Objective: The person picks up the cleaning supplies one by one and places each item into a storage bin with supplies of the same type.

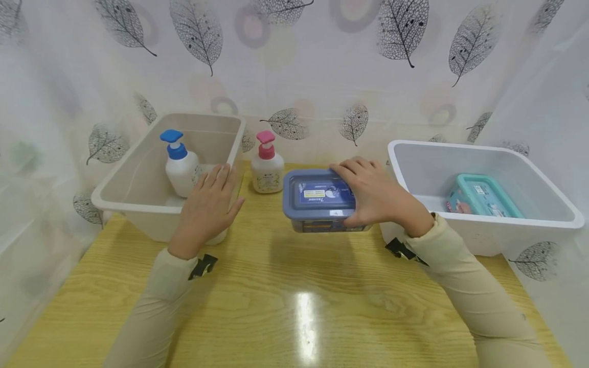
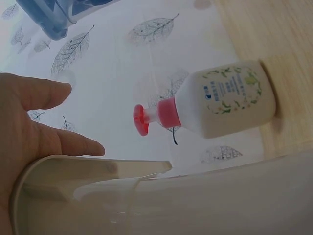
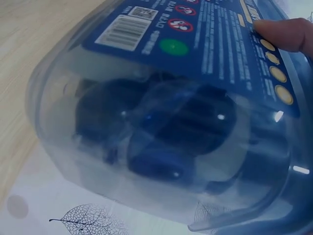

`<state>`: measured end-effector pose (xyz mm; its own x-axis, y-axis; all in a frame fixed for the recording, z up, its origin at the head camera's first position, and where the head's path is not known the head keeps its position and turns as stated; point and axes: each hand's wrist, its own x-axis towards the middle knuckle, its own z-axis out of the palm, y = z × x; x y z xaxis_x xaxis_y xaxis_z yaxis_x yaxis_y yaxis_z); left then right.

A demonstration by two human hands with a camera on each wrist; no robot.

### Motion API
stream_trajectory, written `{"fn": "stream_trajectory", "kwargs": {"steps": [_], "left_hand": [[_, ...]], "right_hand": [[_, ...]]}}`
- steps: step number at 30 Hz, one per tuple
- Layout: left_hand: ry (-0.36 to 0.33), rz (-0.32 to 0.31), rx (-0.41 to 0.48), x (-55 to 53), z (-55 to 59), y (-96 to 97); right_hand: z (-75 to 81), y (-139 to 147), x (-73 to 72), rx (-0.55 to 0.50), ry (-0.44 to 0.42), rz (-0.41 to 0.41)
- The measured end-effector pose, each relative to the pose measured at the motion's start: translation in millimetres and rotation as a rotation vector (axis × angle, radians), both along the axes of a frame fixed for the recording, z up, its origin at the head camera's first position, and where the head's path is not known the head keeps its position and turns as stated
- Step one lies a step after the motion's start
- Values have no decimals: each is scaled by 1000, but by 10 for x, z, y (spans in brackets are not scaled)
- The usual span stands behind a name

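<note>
Centre: rectangular blue-lidded clear plastic box (image 1: pixel 318 200), right hand (image 1: pixel 375 193) gripping; apparently mid-carry, likely needing steady set-down. Left hand (image 1: pixel 206 210): straight-fingered, unladen.

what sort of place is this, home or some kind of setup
Probably a small staged tabletop setup, perhaps indoors, though the room beyond is hidden: leaf-print sheeting hangs behind a wood-grain table, with a beige bin and a white bin towards opposite sides.
</note>
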<state>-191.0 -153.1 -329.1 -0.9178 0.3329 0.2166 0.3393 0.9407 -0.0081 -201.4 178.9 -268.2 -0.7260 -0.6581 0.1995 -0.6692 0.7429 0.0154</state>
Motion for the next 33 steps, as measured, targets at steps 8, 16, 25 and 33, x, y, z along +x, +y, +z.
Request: {"fn": "stream_trajectory", "kwargs": {"steps": [8,16,25,33], "left_hand": [[-2,-6,13,0,11,-8],[-4,-2,4,-1,10,-12],[-3,-5,-1,11,22,-13],[-12,0,-3,26,39,-5]], "right_hand": [[8,45,15,-21,32,29],[-12,83,12,-30,66,62],[-11,81,33,-50,80,71],[13,63,62,-45,60,69]]}}
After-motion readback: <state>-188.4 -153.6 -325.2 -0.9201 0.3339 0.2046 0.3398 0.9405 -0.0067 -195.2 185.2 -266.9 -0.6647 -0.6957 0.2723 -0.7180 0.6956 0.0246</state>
